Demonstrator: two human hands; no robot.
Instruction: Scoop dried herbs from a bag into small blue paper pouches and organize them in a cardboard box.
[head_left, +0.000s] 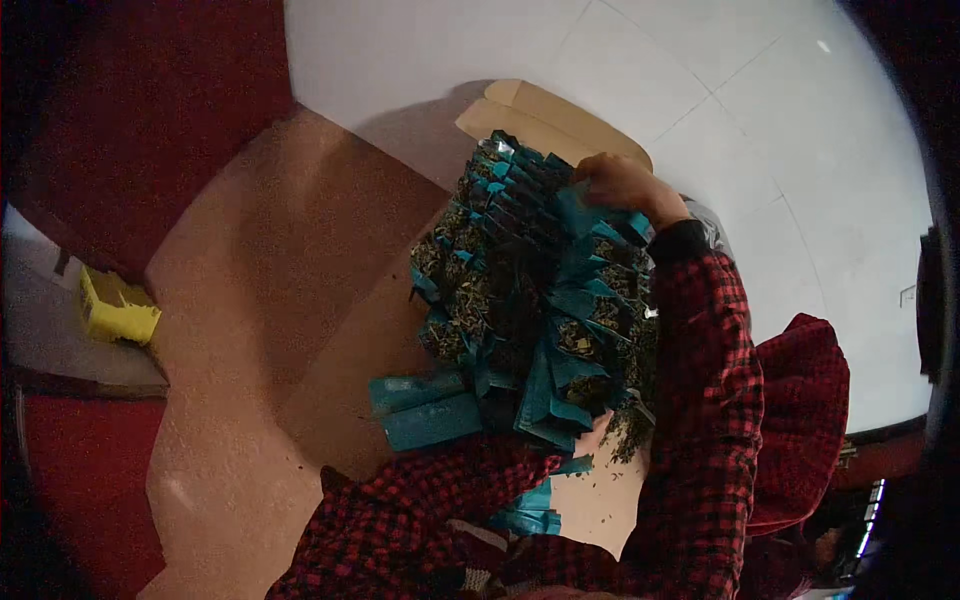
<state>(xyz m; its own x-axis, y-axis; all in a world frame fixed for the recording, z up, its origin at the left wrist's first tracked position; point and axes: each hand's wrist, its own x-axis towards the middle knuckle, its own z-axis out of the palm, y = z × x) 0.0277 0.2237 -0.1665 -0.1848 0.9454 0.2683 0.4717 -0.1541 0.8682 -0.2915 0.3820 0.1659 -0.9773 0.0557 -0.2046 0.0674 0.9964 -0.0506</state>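
Note:
Many teal packets (570, 292), seemingly of paper or film, stand close together in rows. Their open tops show dried, shredded plant matter (469, 300). At the upper right of this cluster, my right hand (622, 187) has its fingers on the edge of a teal packet, blurred there, and appears to pinch it. My left hand is out of sight; its red-and-black checked sleeve (450, 480) reaches in below the packets. Flat teal pieces (431, 412) stick out at the cluster's lower left. More teal pieces (529, 510) lie under the sleeve, by scattered plant crumbs.
Behind the packets is a tan cardboard flap (562, 120). Clear plastic (705, 221) shows beside my right wrist. A yellow container (120, 304) stands far left, near red surfaces (90, 457). Dark red checked cloth (802, 420) lies right of my right arm, over pale tiled floor (750, 142).

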